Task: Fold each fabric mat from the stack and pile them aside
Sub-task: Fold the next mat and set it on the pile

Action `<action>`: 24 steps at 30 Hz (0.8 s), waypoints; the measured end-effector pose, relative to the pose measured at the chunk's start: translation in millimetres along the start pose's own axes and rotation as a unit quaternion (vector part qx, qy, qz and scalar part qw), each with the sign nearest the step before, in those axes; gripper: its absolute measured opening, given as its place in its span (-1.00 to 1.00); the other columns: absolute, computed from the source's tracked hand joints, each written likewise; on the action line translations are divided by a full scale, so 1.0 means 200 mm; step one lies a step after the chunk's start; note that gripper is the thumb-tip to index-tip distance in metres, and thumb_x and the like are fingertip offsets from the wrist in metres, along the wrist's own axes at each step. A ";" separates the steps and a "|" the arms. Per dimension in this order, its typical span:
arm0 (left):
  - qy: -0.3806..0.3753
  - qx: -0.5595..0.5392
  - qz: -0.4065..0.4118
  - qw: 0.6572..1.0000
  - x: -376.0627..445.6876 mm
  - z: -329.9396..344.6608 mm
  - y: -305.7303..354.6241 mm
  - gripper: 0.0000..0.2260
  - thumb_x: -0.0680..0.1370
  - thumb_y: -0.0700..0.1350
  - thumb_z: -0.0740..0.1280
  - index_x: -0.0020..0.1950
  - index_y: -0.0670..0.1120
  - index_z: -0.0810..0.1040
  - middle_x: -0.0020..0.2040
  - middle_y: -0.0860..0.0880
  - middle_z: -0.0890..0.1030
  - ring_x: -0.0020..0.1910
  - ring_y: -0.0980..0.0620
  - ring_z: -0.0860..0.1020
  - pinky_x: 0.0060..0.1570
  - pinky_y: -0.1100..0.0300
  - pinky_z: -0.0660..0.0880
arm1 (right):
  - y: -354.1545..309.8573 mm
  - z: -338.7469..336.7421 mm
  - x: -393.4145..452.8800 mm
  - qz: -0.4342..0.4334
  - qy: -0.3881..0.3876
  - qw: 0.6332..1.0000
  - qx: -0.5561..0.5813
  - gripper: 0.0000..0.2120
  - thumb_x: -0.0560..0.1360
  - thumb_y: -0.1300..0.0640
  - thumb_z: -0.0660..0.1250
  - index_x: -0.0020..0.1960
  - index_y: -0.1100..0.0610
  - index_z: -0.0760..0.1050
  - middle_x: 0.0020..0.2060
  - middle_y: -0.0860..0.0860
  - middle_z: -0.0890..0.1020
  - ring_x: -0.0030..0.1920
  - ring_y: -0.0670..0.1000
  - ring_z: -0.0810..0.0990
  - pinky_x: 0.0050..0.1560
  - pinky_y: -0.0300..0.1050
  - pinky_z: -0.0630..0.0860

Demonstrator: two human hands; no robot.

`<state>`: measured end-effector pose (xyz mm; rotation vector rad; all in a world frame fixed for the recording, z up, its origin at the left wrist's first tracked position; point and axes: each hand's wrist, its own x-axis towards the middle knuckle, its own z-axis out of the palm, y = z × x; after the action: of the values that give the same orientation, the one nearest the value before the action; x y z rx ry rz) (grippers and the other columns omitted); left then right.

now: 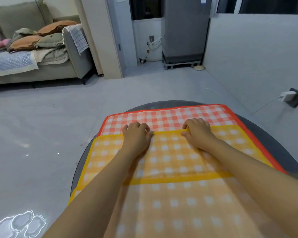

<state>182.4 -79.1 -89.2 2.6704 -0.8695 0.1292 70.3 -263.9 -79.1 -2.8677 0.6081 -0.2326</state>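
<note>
Round dark table (272,133): both hands (138,134) (198,133) pinch yellow mat (170,152) over red mat (162,117).

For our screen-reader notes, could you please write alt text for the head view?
Both hands, left hand and right hand, grip the far edge of a yellow checked mat lying over a red checked mat on a round dark table.

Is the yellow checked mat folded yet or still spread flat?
Partly folded. Both hands, left and right, hold the yellow mat's far edge; a second yellow border band crosses its middle.
</note>
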 end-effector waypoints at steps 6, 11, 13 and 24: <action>0.047 -0.078 0.007 0.996 0.01 -0.08 -0.01 -0.79 0.55 0.07 0.28 -0.04 -0.06 0.57 -0.04 0.01 0.54 0.06 -0.02 0.46 0.15 0.07 0.18 | 0.00 -0.06 0.01 -0.013 0.056 0.996 0.061 -0.90 0.53 0.03 0.27 -0.07 0.05 0.49 -0.04 -0.03 0.54 0.11 0.05 0.37 0.18 -0.05 0.17; 0.076 -0.082 0.053 0.992 -0.08 -0.34 0.04 -0.79 0.54 0.09 0.31 -0.11 -0.04 0.58 -0.21 0.12 0.53 -0.13 0.06 0.48 0.13 0.16 0.15 | -0.01 -0.29 -0.09 -0.048 0.104 0.988 0.108 -0.90 0.47 0.00 0.36 -0.15 0.02 0.56 -0.15 -0.08 0.61 0.07 0.03 0.44 0.07 -0.15 0.10; 0.078 -0.078 0.067 0.992 -0.15 -0.45 0.06 -0.78 0.53 0.10 0.32 -0.10 -0.04 0.59 -0.23 0.13 0.53 -0.17 0.06 0.44 0.17 0.15 0.19 | -0.03 -0.40 -0.16 -0.066 0.107 0.987 0.102 -0.91 0.46 -0.01 0.37 -0.15 0.00 0.56 -0.14 -0.09 0.63 0.05 0.01 0.45 0.07 -0.16 0.10; 0.026 -0.069 0.148 0.986 -0.73 -0.85 0.20 -0.87 0.46 0.06 0.41 -0.15 0.02 0.60 -0.27 0.18 0.55 -0.28 0.22 0.48 -0.23 0.22 0.42 | -0.11 -0.78 -0.79 -0.103 0.036 0.988 0.109 -0.84 0.42 -0.01 0.42 -0.29 -0.12 0.48 -0.28 -0.18 0.59 -0.16 -0.11 0.56 -0.07 -0.05 0.53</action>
<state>43.8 29.8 55.1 2.3862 -1.2069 0.1999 -93.3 -203.6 58.7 -2.7153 0.2772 -0.4094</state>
